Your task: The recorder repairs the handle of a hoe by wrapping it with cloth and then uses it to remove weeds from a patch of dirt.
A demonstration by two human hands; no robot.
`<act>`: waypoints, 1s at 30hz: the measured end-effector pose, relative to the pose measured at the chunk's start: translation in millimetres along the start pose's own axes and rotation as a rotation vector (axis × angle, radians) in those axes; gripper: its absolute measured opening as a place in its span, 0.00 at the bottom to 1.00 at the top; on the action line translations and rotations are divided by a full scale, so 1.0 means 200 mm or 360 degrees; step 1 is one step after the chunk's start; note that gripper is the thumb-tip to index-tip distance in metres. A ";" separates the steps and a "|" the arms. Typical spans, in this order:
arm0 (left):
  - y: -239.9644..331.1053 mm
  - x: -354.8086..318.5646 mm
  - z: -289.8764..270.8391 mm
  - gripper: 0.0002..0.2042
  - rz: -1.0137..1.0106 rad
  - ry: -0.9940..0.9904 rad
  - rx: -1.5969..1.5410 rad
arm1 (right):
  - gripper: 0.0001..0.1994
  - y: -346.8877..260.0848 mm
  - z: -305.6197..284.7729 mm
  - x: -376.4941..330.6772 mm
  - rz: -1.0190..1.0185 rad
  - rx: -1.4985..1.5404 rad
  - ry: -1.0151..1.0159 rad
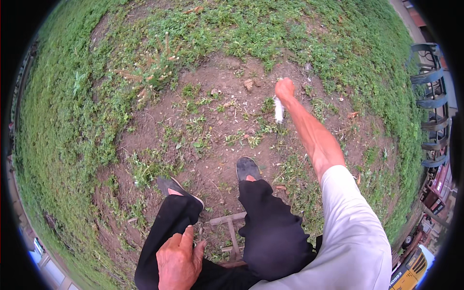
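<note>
R hand (285,88) fisted approx. 1–2 o'clock round slim white strip (279,113), material unclear; L hand (178,260) at 7, loosely bent, thumb apart. Crumbly brown soil (203,159) w/ weed tufts (268,105) crowding strip; spiky plant (152,72) at 10, curved metal bars (430,103) approx. 3.

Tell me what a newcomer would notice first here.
The right hand stands out first, a closed fist at upper centre-right, with a white object showing just below its grip. Next come the black trousers at the bottom, near the left hand. Curved blue-grey bars stand out at the right edge.
</note>
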State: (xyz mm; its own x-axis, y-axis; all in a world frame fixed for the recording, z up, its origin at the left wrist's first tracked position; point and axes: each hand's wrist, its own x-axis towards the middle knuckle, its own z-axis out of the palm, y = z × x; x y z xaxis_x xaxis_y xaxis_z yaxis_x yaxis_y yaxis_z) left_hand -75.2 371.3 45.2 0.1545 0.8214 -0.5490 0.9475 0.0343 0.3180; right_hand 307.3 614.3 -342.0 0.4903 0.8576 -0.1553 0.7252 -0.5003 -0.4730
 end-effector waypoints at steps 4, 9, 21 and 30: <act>0.03 0.02 -0.01 0.21 0.0030 -0.0037 -0.0043 | 0.12 -0.05 0.22 -0.24 -0.0178 0.0100 -0.0024; 0.05 0.00 -0.03 0.21 0.0037 -0.0019 -0.0053 | 0.10 0.02 0.14 -0.86 -0.0255 0.0234 -0.0454; -0.03 -0.05 -0.01 0.21 0.0038 0.0007 -0.0013 | 0.13 0.18 -0.06 -0.74 -0.0195 0.0408 -0.0284; -0.05 -0.03 -0.03 0.19 0.0062 -0.0013 -0.0031 | 0.14 0.22 0.29 -0.25 -0.0385 0.0057 0.0176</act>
State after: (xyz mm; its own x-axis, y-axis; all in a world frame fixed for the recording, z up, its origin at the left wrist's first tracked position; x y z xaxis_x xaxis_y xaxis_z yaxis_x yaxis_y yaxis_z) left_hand -86.3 368.8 49.6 0.1937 0.8177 -0.5421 0.9351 0.0132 0.3540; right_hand 286.9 556.5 -405.0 0.3561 0.9325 0.0605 0.8110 -0.2763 -0.5158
